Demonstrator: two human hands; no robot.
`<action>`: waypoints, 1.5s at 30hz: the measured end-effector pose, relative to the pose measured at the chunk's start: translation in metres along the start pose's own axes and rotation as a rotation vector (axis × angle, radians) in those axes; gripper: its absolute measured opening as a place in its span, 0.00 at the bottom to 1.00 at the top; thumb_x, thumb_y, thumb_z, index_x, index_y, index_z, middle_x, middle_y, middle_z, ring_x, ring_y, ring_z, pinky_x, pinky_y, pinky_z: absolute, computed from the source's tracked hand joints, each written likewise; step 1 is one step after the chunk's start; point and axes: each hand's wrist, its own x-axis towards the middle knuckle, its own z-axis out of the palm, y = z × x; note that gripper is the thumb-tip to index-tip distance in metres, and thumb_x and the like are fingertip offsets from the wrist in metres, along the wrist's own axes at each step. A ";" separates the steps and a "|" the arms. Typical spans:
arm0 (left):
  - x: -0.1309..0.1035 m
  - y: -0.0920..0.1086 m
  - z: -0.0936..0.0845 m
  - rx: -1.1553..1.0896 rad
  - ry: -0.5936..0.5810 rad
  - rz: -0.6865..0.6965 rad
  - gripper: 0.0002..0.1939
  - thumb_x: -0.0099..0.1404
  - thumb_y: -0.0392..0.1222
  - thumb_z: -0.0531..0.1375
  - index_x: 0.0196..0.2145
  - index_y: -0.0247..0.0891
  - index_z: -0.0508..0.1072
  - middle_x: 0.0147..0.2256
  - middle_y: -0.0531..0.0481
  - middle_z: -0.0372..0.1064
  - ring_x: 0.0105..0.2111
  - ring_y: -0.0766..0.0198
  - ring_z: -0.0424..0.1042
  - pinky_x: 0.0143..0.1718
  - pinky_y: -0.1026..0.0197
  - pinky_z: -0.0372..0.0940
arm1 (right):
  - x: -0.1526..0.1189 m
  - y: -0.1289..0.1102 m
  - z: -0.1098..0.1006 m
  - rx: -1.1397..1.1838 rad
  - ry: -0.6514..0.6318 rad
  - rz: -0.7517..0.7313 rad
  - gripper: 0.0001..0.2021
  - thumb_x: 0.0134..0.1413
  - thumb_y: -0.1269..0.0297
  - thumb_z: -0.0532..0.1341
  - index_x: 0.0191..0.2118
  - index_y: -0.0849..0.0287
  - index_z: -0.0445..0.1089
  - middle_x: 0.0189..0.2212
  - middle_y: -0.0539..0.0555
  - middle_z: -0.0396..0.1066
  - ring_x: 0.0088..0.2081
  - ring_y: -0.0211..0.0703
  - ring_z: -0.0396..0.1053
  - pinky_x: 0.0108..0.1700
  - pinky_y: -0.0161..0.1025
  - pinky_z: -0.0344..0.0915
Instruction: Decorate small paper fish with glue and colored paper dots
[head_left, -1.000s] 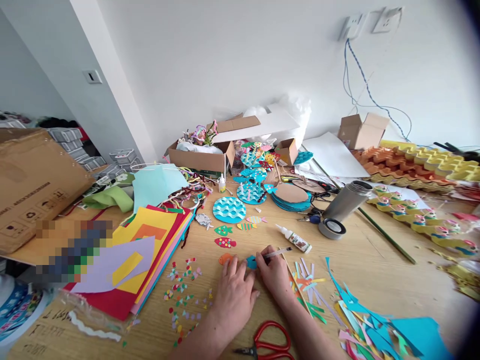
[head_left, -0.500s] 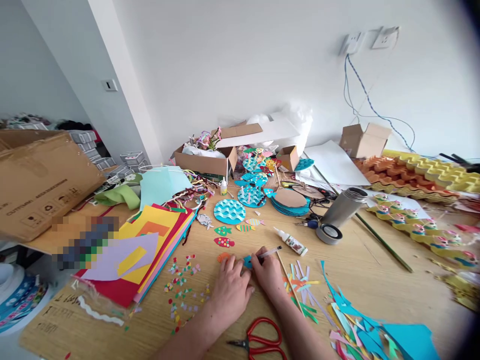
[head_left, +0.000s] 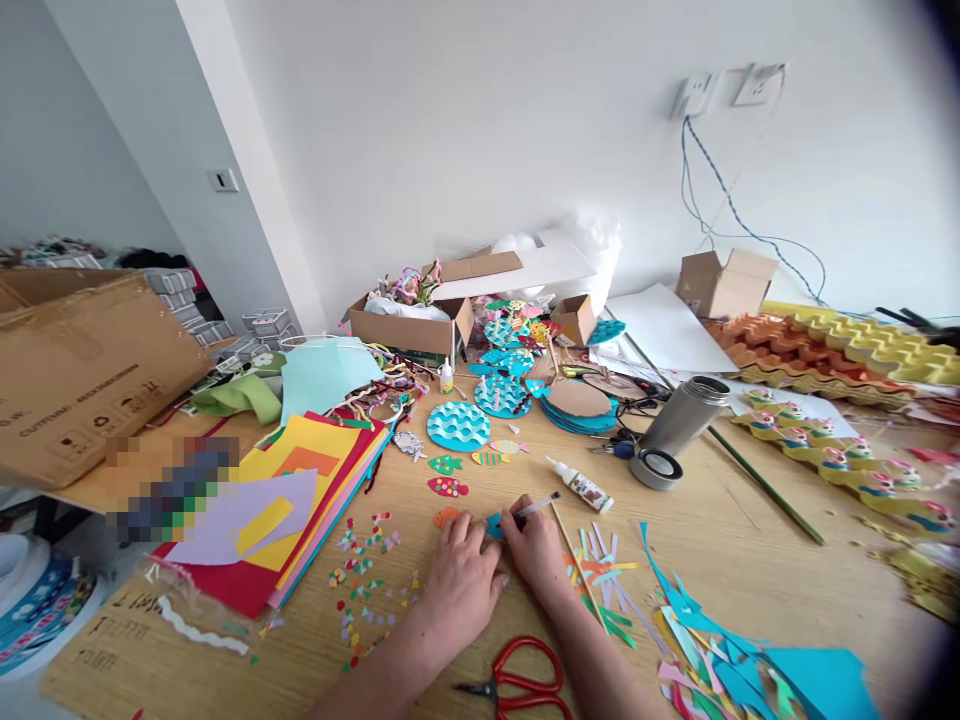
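Tip hidden, a slim pen (head_left: 539, 504) sat clasped in the right hand (head_left: 534, 548); just left of that grip lay a partly covered, bright-blue cutout (head_left: 493, 524); whether the flattened left hand (head_left: 463, 568) touched it, I couldn't tell

In my right hand (head_left: 536, 545) I am holding a smooth, plastic-looking pen (head_left: 540, 504) over matt blue paper (head_left: 493, 524), while glossy red scissor handles (head_left: 501, 680) are lying nearer me and a satin metal flask (head_left: 686, 415) is gleaming beyond my grip.

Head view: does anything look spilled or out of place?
No spill shows. The white nozzle bottle lies on its side beyond the right hand, and the metal flask is open, its lid off beside it; either might leak.
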 end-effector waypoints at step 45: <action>0.000 -0.001 0.000 -0.023 -0.029 0.001 0.13 0.66 0.45 0.59 0.47 0.40 0.72 0.54 0.44 0.66 0.59 0.46 0.57 0.61 0.42 0.53 | 0.000 -0.005 -0.002 0.005 0.004 0.008 0.11 0.52 0.56 0.52 0.23 0.53 0.58 0.15 0.49 0.64 0.19 0.42 0.65 0.24 0.36 0.56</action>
